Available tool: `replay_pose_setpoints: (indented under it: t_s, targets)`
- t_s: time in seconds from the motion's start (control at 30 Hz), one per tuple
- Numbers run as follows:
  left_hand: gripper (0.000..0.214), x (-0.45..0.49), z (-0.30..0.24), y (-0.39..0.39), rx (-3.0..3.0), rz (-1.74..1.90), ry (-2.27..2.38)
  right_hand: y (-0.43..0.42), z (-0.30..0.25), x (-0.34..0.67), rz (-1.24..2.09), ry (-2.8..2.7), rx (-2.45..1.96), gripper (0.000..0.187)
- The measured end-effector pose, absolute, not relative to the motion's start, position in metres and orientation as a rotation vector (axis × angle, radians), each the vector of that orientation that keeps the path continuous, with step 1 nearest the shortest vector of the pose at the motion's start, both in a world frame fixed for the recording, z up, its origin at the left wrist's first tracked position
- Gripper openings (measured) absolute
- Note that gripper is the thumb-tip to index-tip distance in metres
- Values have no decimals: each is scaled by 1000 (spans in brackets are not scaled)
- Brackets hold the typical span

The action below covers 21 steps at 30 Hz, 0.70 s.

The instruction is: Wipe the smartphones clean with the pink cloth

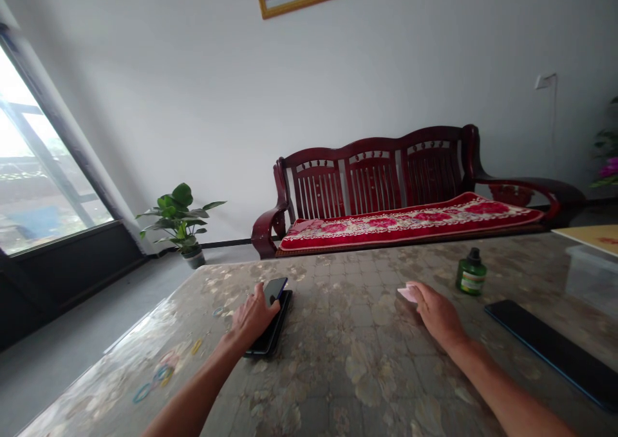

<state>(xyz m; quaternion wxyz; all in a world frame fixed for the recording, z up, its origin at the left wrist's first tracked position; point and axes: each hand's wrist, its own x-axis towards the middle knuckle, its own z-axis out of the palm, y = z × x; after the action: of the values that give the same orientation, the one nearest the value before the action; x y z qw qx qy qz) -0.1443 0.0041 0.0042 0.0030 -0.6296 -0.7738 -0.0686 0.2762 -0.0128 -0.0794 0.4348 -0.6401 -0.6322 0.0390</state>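
Head view of a glossy worktop patterned in grey-brown marbled squares. The left hand is closed about a dark glossy smartphone, whose far end is tilted up; beneath the hand, a flat black device is laid on the worktop, touching the smartphone's near end. The right hand is rested palm down, well apart from the left, its fingertips laid on a small pale pink object; whether that object is gripped or merely touched cannot be told. A small green bottle with a black cap is stood upright just beyond and to the right of the right hand. A long dark flat slab is laid near the right edge. Loose coloured rubber bands are scattered near the left edge. Beyond the worktop, a dark red wooden bench with a red flowered cushion is set against the white wall, with a potted green plant at its left by the window.
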Motion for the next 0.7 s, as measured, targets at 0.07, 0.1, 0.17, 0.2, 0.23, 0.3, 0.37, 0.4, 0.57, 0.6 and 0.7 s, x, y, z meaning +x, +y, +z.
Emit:
replay_pose_setpoints:
  t_s: [0.07, 0.1, 0.17, 0.2, 0.23, 0.3, 0.37, 0.4, 0.57, 0.6, 0.7]
  targets:
    - [62, -144, 9, 4, -1953, -235, -2415, -14, -75, 277, 252, -1503, -1578, 48]
    - [61, -144, 12, 3, -1947, -242, -2405, -15, -73, 278, 347, -1457, -1577, 51]
    - [58, -141, 17, 1, -1949, -249, -2364, -16, -71, 278, 516, -1336, -1567, 57]
    - [56, -137, 20, -1, -1962, -255, -2334, -16, -71, 277, 578, -1269, -1554, 59]
    - [55, -132, 22, -3, -1984, -263, -2298, -15, -71, 277, 626, -1204, -1535, 60]
    - [56, -116, 23, -10, -2061, -278, -2234, -13, -72, 276, 705, -1089, -1478, 60]
    - [58, -92, 22, -20, -2176, -260, -2207, -11, -73, 273, 777, -976, -1392, 57]
    - [60, -78, 20, -25, -2236, -235, -2194, -10, -74, 271, 810, -927, -1342, 56]
    - [61, -13, 1, -47, -2451, -139, -2081, -13, -71, 257, 965, -910, -1207, 53]
    - [62, -4, -3, -50, -2464, -136, -2069, -14, -70, 255, 987, -932, -1211, 54]
    - [65, 16, -15, -56, -2477, -141, -2034, -17, -67, 250, 1021, -975, -1213, 56]
